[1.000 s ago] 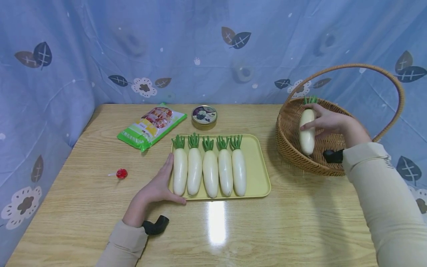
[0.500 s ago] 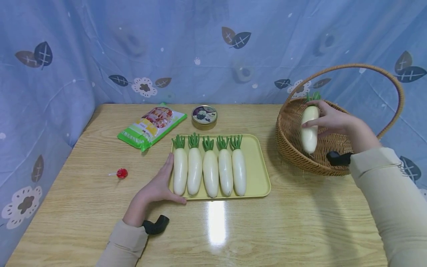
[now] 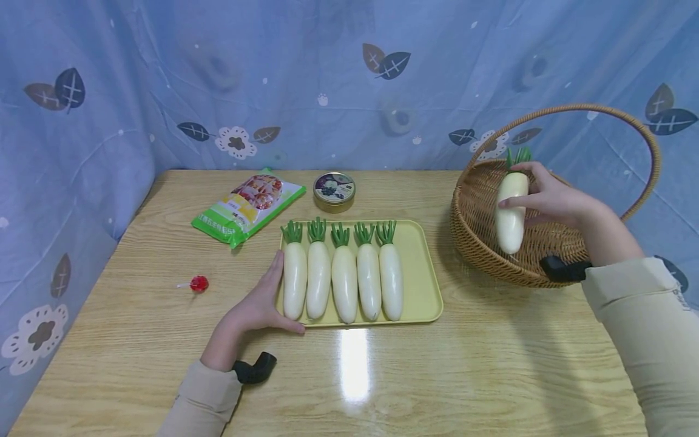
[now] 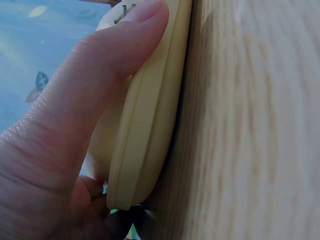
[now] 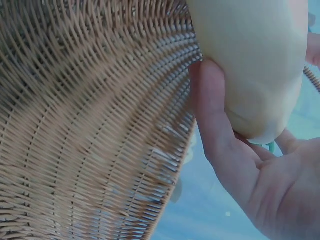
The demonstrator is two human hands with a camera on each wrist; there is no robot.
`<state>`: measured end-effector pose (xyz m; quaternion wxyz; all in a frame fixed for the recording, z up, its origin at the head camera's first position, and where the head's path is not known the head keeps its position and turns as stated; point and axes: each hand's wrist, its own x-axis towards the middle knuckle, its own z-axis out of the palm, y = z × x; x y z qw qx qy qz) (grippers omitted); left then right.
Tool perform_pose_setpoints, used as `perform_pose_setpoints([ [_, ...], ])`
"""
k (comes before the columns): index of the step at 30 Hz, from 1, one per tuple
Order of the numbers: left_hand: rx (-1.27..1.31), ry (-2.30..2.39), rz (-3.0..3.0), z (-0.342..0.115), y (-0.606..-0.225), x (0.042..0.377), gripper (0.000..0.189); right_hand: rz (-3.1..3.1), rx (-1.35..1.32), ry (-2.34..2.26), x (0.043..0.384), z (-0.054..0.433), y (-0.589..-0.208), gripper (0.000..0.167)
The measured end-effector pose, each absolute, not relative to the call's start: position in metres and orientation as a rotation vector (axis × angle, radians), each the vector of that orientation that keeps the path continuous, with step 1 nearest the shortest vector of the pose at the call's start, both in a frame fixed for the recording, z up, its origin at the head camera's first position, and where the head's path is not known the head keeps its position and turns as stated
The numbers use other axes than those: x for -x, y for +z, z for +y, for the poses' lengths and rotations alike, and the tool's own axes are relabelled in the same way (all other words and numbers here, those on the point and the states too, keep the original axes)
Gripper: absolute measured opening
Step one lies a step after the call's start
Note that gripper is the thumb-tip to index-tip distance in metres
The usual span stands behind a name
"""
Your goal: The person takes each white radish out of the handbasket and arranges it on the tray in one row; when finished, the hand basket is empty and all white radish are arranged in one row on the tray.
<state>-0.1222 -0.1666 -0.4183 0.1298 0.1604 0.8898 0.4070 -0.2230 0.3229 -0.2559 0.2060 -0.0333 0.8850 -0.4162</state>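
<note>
My right hand holds a white radish with green leaf stubs, thumb on one side and fingers on the other. In the head view the radish stands nearly upright over the wicker basket; the right wrist view shows its rounded white body beside the woven wall. My left hand rests at the left front corner of a yellow tray. Its fingers lie along the left side and its thumb touches the front rim. Several white radishes lie in a row on that tray, leaves to the back.
A green and white food packet lies behind the tray at the left. Beside it stands a round tin. A red lollipop lies on the wooden table at the left. The basket's tall handle arches behind my right hand.
My right hand has moved slightly to the right with the radish, with a small lift along the way. My left hand and the tray have stayed still.
</note>
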Motion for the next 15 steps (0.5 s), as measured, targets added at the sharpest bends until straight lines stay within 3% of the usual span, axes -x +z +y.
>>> perform_pose_setpoints([
  [15,-0.449,1.171,2.583,-0.167,-0.418,0.122,0.147,2.507,0.095,-1.231,0.202,0.312,-0.258,0.079],
])
